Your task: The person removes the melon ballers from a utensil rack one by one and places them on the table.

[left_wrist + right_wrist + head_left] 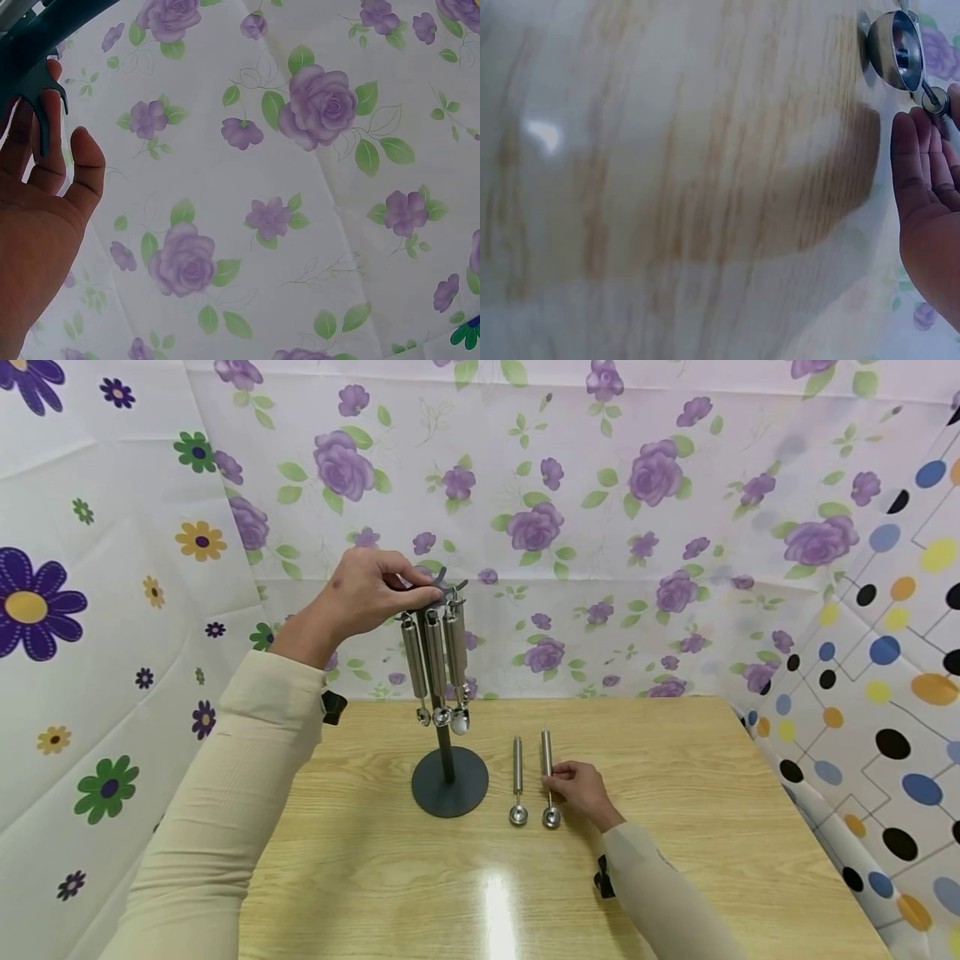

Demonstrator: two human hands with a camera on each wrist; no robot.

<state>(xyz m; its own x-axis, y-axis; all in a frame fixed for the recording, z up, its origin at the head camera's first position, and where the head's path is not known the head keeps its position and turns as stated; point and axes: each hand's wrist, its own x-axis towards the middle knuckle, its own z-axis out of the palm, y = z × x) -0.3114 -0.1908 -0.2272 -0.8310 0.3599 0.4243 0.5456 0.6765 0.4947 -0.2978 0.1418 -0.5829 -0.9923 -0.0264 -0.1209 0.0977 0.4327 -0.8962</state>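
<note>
My left hand (pixel 375 587) grips the top of a dark utensil stand (pixel 444 752), thumb and fingers at its hooked crown. Several steel-handled utensils (pixel 435 652) hang from the hooks, small metal heads downward. In the left wrist view the fingers of my left hand (pixel 45 202) lie behind a dark hook (pixel 41 105). On the table, my right hand (pixel 583 789) pinches the lower handle of a round-bowled metal scoop (pixel 551 817). That scoop's bowl (pixel 896 51) shows near the right hand (pixel 934 195) in the right wrist view. A similar scoop (pixel 517 814) lies parallel, just left of it.
The wooden table (pixel 675 860) bears the stand's round base and both lying scoops. Behind it hangs a cloth with purple roses (pixel 532 527). Patterned cloths also hang at left (pixel 112 652) and right (pixel 892 710). Light glares off the near tabletop.
</note>
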